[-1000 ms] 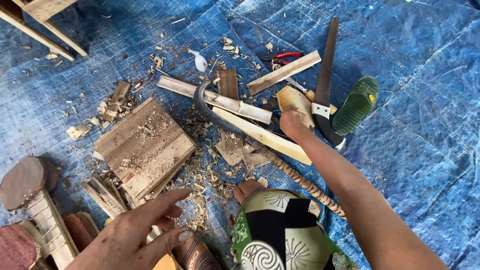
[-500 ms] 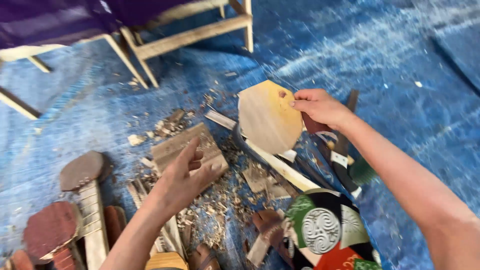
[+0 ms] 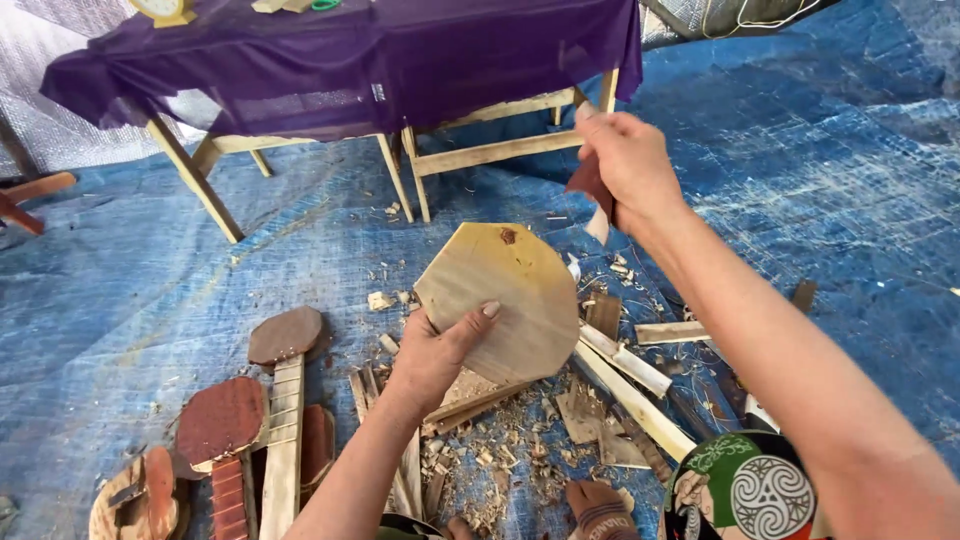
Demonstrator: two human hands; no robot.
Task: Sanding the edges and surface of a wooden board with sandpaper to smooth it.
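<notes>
Octagonal wooden plate (image 3: 505, 300) is up off the floor in your left hand (image 3: 435, 350), thumb over the lower edge and fingers clamped behind it, pale flat face tilted up toward you. It's hanging over the mess of shavings and offcuts (image 3: 500, 460) on the blue tarp (image 3: 150, 300).

Your right hand (image 3: 625, 165) is raised well above and to the right of the plate, pinched shut on a small reddish-brown piece (image 3: 590, 185). Looks like a scrap of sandpaper to me, but it's too hidden by the fingers to be sure.

So I'd say you're at the lining-up stage: blank held ready, abrasive not touching it yet. Next move, by my read, calls for bringing that right hand down onto the face and keeping your left grip firm so the plate doesn't twist.

Unfinished small instruments (image 3: 270, 400) lie on the tarp to your left, and a table (image 3: 330, 60) draped in purple cloth stands behind.
</notes>
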